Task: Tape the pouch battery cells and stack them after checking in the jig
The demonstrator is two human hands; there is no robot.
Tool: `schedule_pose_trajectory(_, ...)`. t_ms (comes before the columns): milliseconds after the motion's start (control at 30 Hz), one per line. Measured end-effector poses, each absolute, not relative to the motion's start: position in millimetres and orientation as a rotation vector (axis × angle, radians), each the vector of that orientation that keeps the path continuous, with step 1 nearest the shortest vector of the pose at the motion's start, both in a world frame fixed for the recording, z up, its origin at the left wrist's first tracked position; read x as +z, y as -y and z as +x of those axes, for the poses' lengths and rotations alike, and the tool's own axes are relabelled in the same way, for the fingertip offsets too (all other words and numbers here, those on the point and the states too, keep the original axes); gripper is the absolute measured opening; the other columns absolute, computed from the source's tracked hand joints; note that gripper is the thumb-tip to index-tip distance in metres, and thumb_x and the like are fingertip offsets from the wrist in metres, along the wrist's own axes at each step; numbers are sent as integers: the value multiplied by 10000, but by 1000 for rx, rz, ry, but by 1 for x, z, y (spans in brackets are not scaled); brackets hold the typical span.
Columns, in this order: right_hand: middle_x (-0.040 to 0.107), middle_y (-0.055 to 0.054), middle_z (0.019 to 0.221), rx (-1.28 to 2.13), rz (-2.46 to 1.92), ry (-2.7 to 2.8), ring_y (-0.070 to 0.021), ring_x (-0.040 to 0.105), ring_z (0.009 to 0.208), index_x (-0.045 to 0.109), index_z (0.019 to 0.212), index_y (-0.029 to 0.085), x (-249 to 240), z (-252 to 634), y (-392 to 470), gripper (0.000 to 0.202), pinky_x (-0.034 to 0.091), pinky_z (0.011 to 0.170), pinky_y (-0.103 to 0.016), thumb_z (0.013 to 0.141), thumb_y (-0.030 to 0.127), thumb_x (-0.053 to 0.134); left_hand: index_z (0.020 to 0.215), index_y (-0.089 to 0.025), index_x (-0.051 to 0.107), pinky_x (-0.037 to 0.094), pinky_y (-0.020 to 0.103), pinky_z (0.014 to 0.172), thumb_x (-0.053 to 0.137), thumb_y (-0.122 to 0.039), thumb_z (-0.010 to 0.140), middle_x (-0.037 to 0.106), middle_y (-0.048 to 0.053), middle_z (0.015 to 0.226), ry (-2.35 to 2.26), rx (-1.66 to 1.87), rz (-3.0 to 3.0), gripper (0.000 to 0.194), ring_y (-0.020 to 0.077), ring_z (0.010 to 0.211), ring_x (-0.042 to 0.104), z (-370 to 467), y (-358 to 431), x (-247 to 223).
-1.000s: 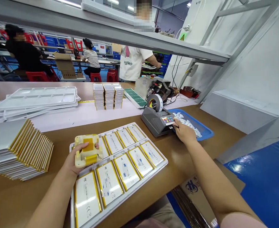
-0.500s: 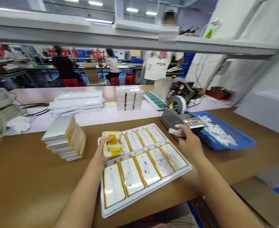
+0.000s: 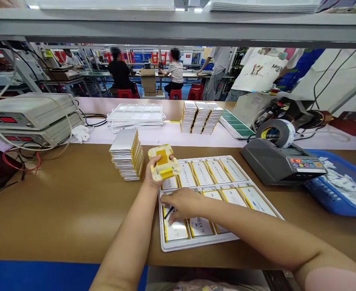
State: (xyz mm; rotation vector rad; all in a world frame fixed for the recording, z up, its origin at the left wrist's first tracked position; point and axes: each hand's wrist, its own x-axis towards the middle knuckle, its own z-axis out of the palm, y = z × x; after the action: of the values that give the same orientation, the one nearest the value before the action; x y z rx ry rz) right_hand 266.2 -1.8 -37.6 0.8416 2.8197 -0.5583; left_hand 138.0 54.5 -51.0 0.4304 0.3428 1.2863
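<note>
My left hand point(image 3: 152, 171) is closed round a cream plastic block point(image 3: 153, 152) with yellow-amber tape on it, held above the far left corner of a white tray point(image 3: 200, 245). In the tray lie two rows of flat white battery packs point(image 3: 200, 227) with yellow edges. My right hand point(image 3: 185, 203) reaches across the tray to the front-left pack point(image 3: 177, 233). A short black strip of tape point(image 3: 169, 212) shows by its fingertips, pinched and slanting over that pack; whether it touches the pack I cannot tell. My right forearm hides part of the near row.
A stack of silver packs point(image 3: 124, 155) stands left of the tray. A grey tape dispenser point(image 3: 271, 163) and a blue basket point(image 3: 332, 198) of white scraps are at the right. Behind are more stacked packs point(image 3: 200, 117), white trays point(image 3: 135, 113) and instruments point(image 3: 29, 117).
My right hand has moved left from the tape dispenser to the front-left pack. My left hand still holds the cream block. The view has turned to the right and tilted down.
</note>
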Motion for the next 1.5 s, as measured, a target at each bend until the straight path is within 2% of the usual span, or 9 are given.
schedule_pose_trajectory(133,554,-96,967,-394,1172,-2756,-252,561,786,460,1030,191,-42,266,-4,708,382,577,-282,484,607,637,942,-105,558,483,363,682,440,-208,716,624,90,770,-351,1277,389,275,221,749,602,137,-58,-55)
schedule_pose_trajectory(300,599,-10,864,-556,1277,-2785,-197,566,761,517,904,245,-53,264,-19,360,338,544,-231,652,495,578,939,-79,560,483,365,679,456,-204,711,622,120,788,-399,1251,374,280,230,753,600,133,-58,-54)
schedule_pose_trajectory(400,596,-20,880,-519,1382,-2871,-187,551,745,523,907,230,-58,268,-17,352,333,565,-237,669,486,564,947,-79,558,482,355,682,455,-192,709,623,123,796,-395,1287,350,282,214,737,600,131,-55,-51)
schedule_pose_trajectory(500,578,-10,856,-782,1318,-2948,-158,517,710,501,964,225,-56,280,-13,442,335,568,-227,655,539,547,945,-87,555,480,339,689,459,-181,713,626,110,780,-404,1327,332,268,199,733,601,133,-52,-50)
schedule_pose_trajectory(633,530,17,736,-1278,1163,-2993,-99,461,675,525,822,191,-51,298,-17,267,344,597,-196,814,413,375,926,-93,554,478,332,679,475,-189,709,628,104,779,-428,1356,344,250,198,716,602,140,-51,-49)
schedule_pose_trajectory(800,512,29,681,-1442,1077,-2960,-85,440,635,535,739,172,-54,306,-18,153,344,584,-182,759,316,487,946,-96,550,468,357,672,487,-208,697,620,103,766,-416,1311,379,280,215,714,595,147,-51,-54)
schedule_pose_trajectory(1033,591,17,755,-1227,914,-3034,-93,501,694,576,781,178,-48,303,-12,87,358,644,-184,751,177,494,927,-78,554,463,374,651,503,-231,681,620,116,769,-476,1256,387,294,230,689,591,150,-53,-63)
schedule_pose_trajectory(1333,612,15,790,-694,946,-3149,-127,502,787,589,780,212,-56,295,-14,83,317,755,-247,777,206,506,907,-87,567,454,373,700,496,-223,675,623,104,751,-463,1235,370,278,219,696,592,152,-58,-69)
schedule_pose_trajectory(1500,600,0,769,-668,999,-3101,-126,493,745,584,757,198,-54,295,-13,135,332,679,-233,787,191,453,881,-79,567,448,405,722,495,-220,669,620,103,734,-443,1248,374,264,231,702,593,155,-58,-73)
